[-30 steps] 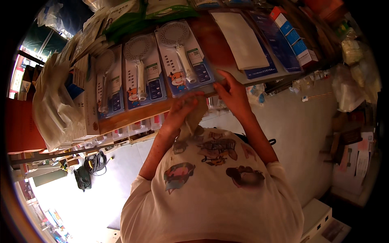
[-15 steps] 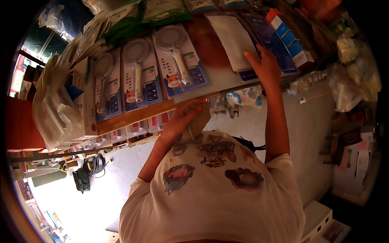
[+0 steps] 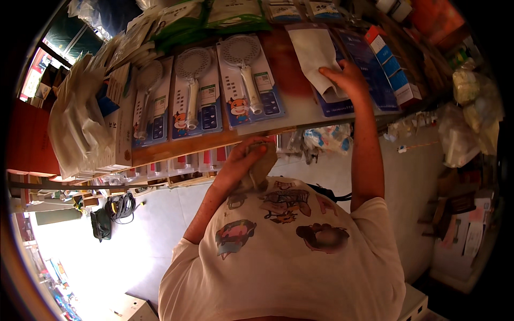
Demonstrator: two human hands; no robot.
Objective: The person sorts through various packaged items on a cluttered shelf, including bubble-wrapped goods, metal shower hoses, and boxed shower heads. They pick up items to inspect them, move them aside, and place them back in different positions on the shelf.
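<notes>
Against my front, my left hand (image 3: 241, 163) is closed around a folded grey-beige piece that looks like cloth (image 3: 262, 167). Up on the shelf, my right hand (image 3: 350, 83) grips a white cloth-like sheet (image 3: 313, 48) by its right side, the thumb lying on top of it. The sheet sits over a blue package (image 3: 334, 108), covering much of it. Left of it, three packaged shower heads (image 3: 249, 85) lie side by side on blue-and-white cards along the shelf's front edge.
Right of my hand stand a dark blue package (image 3: 369, 69) and a red, white and blue box (image 3: 393, 67). Green-edged packs (image 3: 235, 16) lie at the back. Plastic-wrapped packs (image 3: 80, 123) stack up at left. A coiled black cable (image 3: 122, 207) rests on the floor.
My right hand has come down onto the white sheet and taken hold of it; the sheet now bends. My left hand keeps its folded piece. The whole view has shifted slightly.
</notes>
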